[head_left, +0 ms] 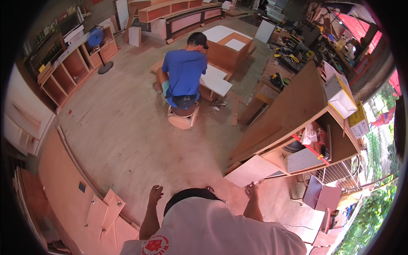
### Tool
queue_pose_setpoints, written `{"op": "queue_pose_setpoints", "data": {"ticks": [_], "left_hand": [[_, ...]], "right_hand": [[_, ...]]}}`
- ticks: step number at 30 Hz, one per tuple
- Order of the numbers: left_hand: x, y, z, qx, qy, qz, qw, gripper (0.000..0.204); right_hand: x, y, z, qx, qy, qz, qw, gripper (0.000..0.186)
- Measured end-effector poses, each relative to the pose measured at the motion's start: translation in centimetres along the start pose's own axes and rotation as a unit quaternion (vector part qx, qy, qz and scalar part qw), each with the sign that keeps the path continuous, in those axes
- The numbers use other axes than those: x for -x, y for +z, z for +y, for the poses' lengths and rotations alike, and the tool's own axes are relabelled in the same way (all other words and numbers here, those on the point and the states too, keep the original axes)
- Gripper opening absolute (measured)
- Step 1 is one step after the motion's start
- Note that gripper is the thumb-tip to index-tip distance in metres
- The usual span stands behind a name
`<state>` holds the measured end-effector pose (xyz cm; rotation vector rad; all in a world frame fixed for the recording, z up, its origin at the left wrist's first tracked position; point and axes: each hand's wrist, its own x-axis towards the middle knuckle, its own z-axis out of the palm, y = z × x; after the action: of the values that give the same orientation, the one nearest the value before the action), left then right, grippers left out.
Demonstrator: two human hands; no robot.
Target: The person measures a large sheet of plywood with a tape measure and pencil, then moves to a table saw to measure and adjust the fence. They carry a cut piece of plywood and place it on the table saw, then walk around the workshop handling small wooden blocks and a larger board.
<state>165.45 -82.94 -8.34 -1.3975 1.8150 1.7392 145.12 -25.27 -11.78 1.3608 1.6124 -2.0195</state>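
My left hand (156, 194) hangs in the air beside my body, fingers loosely bent and apart, with nothing visible in it. On the other side, my right hand (251, 188) is at the near edge of a pale board (253, 170); its fingers look apart. Whether they touch the board, I cannot tell. That board sits at the low end of a tall wooden cabinet (280, 110). Nearest to my left hand are small wooden panels with metal fittings (111, 209), on a large curved wooden sheet (59, 170).
A person in a blue shirt (183, 72) sits on a round wooden stool (183, 119) ahead, beside white-topped wooden boxes (231, 51). A blue standing fan (95, 37) is near open shelves (68, 74) at left. Tools (293, 55) crowd the far right. Concrete floor (123, 114) lies between.
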Motion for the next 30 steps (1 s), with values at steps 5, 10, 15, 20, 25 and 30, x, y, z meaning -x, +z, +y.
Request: {"op": "queue_pose_setpoints", "data": {"ticks": [5,10,15,20,25,30], "left_hand": [[-0.6,-4.7,2.6,-0.014,0.078,0.0,0.997,0.062],[-1.6,-8.4,4.9,0.03,0.071,0.006,0.997,0.059],[-6.4,-12.4,3.1,0.103,-0.001,0.064,0.993,0.054],[-10.8,-15.5,-6.0,0.157,-0.125,0.158,0.967,0.052],[-10.0,-17.2,-7.5,0.128,-0.249,0.247,0.928,0.061],[-6.9,-16.0,0.0,0.325,-0.124,0.506,0.789,0.05]], "right_hand": [[4.1,6.6,10.0,0.203,0.184,-0.073,0.959,0.033],[3.5,14.1,11.4,0.235,0.182,-0.079,0.951,0.029],[0.6,28.5,5.7,0.26,0.109,-0.107,0.954,0.015],[-2.2,49.0,2.1,0.27,0.056,-0.181,0.944,0.021],[-0.6,68.9,1.7,0.434,0.033,-0.449,0.78,0.019],[5.9,86.7,8.3,0.749,-0.001,-0.451,0.486,0.021]]}}
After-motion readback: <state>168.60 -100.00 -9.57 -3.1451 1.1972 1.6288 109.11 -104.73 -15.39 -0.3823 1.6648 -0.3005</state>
